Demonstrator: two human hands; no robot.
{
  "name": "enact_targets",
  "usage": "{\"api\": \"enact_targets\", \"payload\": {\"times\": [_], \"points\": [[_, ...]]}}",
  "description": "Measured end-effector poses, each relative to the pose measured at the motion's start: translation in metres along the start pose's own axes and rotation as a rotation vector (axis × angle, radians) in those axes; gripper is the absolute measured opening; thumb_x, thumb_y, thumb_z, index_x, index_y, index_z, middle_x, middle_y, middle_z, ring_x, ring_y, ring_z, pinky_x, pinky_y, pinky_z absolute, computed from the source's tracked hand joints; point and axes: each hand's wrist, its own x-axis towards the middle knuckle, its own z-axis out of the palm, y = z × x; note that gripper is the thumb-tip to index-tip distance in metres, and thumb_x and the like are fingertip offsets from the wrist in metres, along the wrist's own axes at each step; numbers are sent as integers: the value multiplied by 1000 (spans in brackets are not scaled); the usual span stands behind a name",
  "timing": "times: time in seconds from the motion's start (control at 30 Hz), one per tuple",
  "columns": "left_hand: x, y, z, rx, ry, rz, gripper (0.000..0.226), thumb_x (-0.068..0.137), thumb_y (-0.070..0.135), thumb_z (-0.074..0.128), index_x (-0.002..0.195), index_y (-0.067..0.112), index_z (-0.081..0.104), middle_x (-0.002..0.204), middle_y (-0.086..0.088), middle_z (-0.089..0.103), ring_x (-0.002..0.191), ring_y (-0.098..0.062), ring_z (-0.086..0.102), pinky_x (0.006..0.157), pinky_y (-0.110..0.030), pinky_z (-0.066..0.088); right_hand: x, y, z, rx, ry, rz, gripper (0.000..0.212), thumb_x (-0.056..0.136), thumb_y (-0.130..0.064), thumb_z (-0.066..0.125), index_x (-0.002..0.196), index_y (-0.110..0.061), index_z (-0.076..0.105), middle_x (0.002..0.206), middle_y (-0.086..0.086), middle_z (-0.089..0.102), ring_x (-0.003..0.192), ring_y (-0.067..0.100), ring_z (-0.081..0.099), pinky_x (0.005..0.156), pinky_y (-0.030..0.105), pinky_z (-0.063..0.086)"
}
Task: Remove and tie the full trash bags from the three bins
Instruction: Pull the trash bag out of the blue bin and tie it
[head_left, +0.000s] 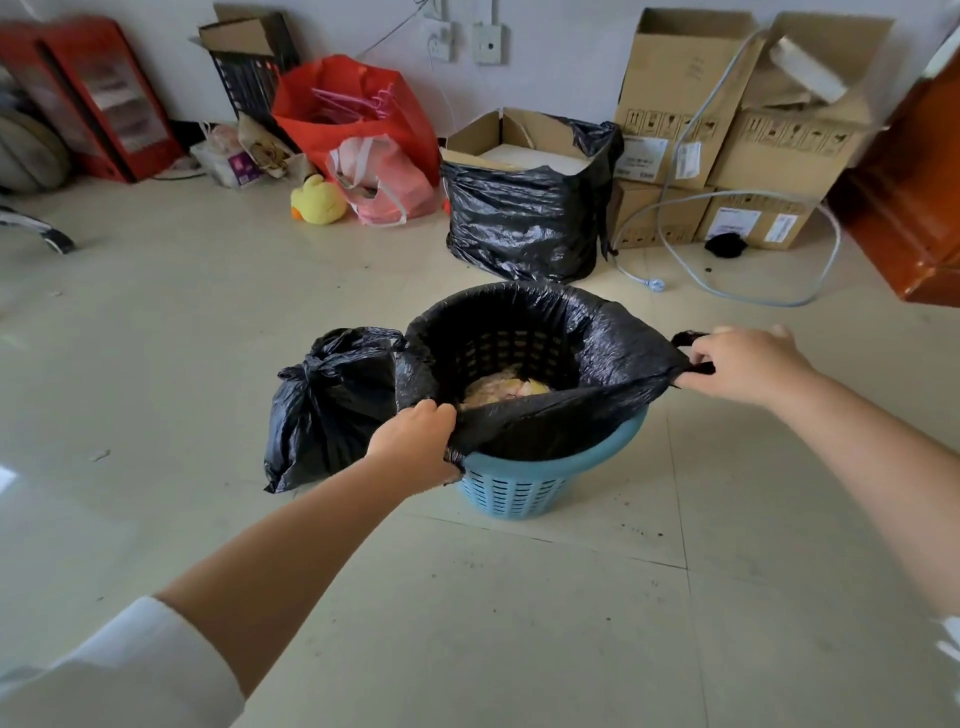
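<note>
Pale tiled floor (519, 623) fills the head view, with a white wall at 12 o'clock. At centre stands a blue slotted bin (511, 486), lined with a black trash bag (597, 332) whose far edge is folded over the bin's rim; pale waste lies at the bottom. Left hand (415, 441), at the bin's 7 o'clock, has its fingers curled over the near edge of the bag, gripping it. Right hand (743, 364), at 3 o'clock, pinches the bag's handle loop between thumb and forefinger and holds it taut outward; the remaining fingers are blurred. A tied black bag (327, 405) sits on the floor at the bin's 9 o'clock, touching it. At 12 o'clock, well apart, a second black bag (519, 223) wraps a cardboard box (519, 140). Stacked cartons (753, 150) stand at 1 o'clock, a red bag (358, 109) and yellow plush duck (317, 200) at 11 o'clock.
</note>
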Motion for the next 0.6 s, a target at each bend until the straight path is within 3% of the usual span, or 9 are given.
{"api": "enact_targets", "payload": {"times": [0.1, 0.17, 0.27, 0.33, 0.43, 0.5, 0.6], "points": [[-2, 2, 3, 59, 66, -21, 35, 89, 20, 54, 121, 11, 45, 119, -8, 51, 110, -28, 53, 77, -32, 43, 4, 0, 3, -28, -47, -8, 43, 84, -54, 50, 111, -21, 57, 117, 3, 57, 112, 26, 53, 98, 39, 34], [-2, 4, 6, 87, 94, -18, 31, 89, 14, 50, 119, 11, 45, 116, -9, 53, 109, -28, 53, 73, -32, 40, 7, 0, 4, 43, -106, 9, 44, 84, -51, 52, 114, -19, 57, 118, 4, 60, 112, 26, 54, 93, 35, 38], [1, 4, 8, 106, 93, 16, 26, 88, 7, 45, 114, 8, 46, 108, -11, 61, 103, -30, 56, 67, -32, 36, 8, 2, 5, 218, -207, 25, 38, 85, -40, 58, 108, -10, 63, 97, 7, 66, 91, 25, 55, 67, 28, 39], [3, 2, 7, 121, 93, 47, 24, 89, 5, 43, 112, 8, 48, 108, -11, 62, 103, -30, 56, 67, -32, 36, 6, 3, 6, 287, -224, 40, 30, 85, -27, 59, 109, -9, 62, 75, 0, 56, 84, 22, 50, 57, 21, 34], [5, -5, 3, 126, 60, 94, 20, 91, 9, 42, 108, 13, 52, 108, -8, 58, 106, -28, 56, 73, -32, 41, 9, 4, 11, 384, -162, 58, 29, 85, -7, 51, 111, -5, 62, 94, 9, 62, 93, 26, 53, 67, 26, 38], [6, -11, -2, 111, 15, 116, 12, 92, 11, 41, 90, 19, 50, 94, -2, 48, 103, -26, 54, 75, -33, 42, 10, 2, 12, 480, -72, 91, 29, 85, 0, 45, 106, -3, 65, 113, 16, 64, 106, 30, 54, 80, 25, 37], [9, -20, -4, -22, 56, 105, 13, 91, 12, 46, 81, 21, 48, 85, 3, 40, 89, -24, 50, 76, -34, 44, 15, -2, 10, 580, 57, 126, 31, 87, 3, 41, 102, 3, 67, 118, 19, 62, 112, 33, 51, 82, 26, 36]]}}
